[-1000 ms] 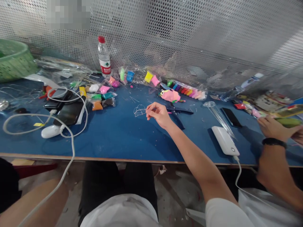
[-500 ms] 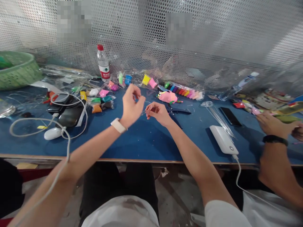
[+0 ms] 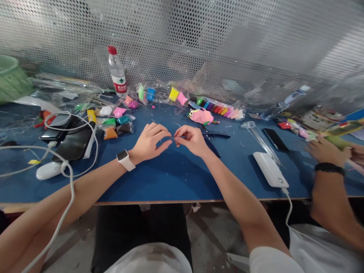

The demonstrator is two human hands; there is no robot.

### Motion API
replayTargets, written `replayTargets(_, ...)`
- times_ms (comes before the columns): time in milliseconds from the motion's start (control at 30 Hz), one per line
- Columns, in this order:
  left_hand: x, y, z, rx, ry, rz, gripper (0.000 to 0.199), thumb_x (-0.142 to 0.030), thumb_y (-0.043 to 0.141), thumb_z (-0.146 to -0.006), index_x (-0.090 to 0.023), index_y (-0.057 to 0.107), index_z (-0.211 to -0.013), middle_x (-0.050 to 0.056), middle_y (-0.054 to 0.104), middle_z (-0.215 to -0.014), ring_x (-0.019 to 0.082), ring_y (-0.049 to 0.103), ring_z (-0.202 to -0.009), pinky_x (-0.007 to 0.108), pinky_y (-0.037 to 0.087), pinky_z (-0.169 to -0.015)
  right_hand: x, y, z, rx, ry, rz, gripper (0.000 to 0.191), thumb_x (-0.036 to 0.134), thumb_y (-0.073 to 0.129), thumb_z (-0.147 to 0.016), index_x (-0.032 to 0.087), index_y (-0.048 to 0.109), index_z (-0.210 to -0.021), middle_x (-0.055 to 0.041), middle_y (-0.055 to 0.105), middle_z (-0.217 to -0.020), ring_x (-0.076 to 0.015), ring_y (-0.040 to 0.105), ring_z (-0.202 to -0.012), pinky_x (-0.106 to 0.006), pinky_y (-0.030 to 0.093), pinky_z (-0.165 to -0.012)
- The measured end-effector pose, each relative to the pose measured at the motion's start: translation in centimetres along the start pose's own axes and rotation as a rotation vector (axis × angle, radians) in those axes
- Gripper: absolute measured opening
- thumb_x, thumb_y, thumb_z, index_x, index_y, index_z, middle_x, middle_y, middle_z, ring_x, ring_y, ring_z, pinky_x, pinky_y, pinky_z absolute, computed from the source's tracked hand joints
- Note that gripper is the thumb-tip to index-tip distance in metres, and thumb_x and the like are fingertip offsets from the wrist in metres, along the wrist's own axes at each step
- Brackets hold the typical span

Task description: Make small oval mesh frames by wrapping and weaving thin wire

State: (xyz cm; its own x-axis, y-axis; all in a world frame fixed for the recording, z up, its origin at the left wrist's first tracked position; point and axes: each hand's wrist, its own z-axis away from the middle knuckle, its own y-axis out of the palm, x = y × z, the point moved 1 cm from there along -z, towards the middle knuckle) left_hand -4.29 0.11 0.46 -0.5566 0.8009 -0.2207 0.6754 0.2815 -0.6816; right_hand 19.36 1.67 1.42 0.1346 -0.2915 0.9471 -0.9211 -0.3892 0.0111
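Observation:
Over the middle of the blue table, my right hand [image 3: 191,140] pinches a thin wire [image 3: 179,125], whose fine end rises above the fingertips. Facing it from the left, my left hand [image 3: 152,141] has its fingers stretched out and its thumb apart, the tips close to the wire at my right fingertips. Whether those tips touch the wire is too fine to tell. Just beyond my right hand lies a pink clay figure [image 3: 201,116] with yellow and green parts. Dark-handled pliers [image 3: 216,134] rest beside my right wrist, partly hidden by it.
Colourful clay packets [image 3: 110,132] and a water bottle [image 3: 117,74] stand to the left, near phones [image 3: 72,142] and a white cable [image 3: 71,185]. On the right are a power bank [image 3: 270,169], a phone [image 3: 275,139] and a co-worker's hand [image 3: 327,151]. Perforated metal [image 3: 182,45] closes the back.
My left hand has come down and turned, its curled fingers now stretched out towards the right hand. My right hand stays nearly in place. The view has shifted slightly right.

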Motion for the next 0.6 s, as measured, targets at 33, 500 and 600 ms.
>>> replayTargets(33, 0.0, 0.0, 0.2, 0.012, 0.017, -0.02, 0.029, -0.044, 0.062, -0.12, -0.022, 0.081, -0.119, 0.011, 0.086, -0.114, 0.029, 0.072, -0.107, 0.044, 0.049, -0.09, 0.1, 0.2, 0.1, -0.008, -0.009, -0.002, 0.05, 0.045, 0.118, -0.068, 0.021, 0.075, -0.078, -0.0007, 0.08, -0.092, -0.0135, 0.076, -0.065, -0.03, 0.07, -0.059)
replayTargets(500, -2.1, -0.1, 0.4, 0.079, -0.41, 0.433, 0.018, -0.032, 0.057, -0.12, -0.022, 0.07, -0.113, 0.0, 0.08, -0.095, 0.01, 0.073, -0.058, 0.025, 0.053, -0.064, 0.0, 0.7, 0.2, -0.071, 0.015, 0.049, 0.052, 0.053, 0.115, -0.071, 0.022, 0.074, -0.077, -0.0028, 0.081, -0.096, -0.0137, 0.075, -0.069, -0.034, 0.073, -0.064)
replayTargets(600, -2.4, 0.0, 0.2, 0.017, -0.427, 0.526, 0.017, -0.033, 0.061, -0.115, -0.021, 0.072, -0.109, 0.004, 0.076, -0.106, 0.011, 0.077, -0.067, 0.027, 0.059, -0.068, 0.1, 0.9, 0.2, -0.114, -0.005, 0.068, 0.055, 0.058, 0.115, -0.069, 0.023, 0.073, -0.076, -0.0033, 0.08, -0.094, -0.0156, 0.073, -0.073, -0.036, 0.074, -0.066)
